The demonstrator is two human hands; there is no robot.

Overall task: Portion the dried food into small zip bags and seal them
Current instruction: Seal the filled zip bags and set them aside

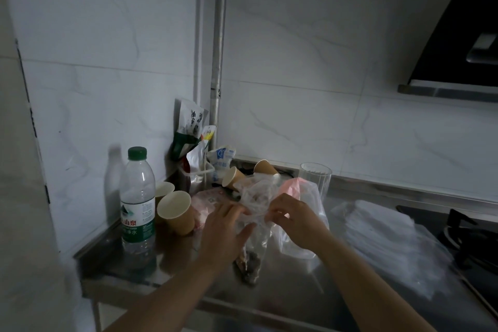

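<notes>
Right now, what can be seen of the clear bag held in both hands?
The clear bag is thin, crinkled, see-through plastic. Its upper part is bunched between the left hand and right hand, whose fingers pinch it at the top. The lower part hangs down narrow to the steel counter, where a small dark clump of dried food sits inside its bottom end. Whether its top is sealed cannot be told. A pink-and-white bag lies just behind it.

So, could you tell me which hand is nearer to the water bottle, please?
Left. The left hand is at the clear bag, just past the paper cup beside the water bottle; the right hand grips the bag's far side, farther away.
</notes>
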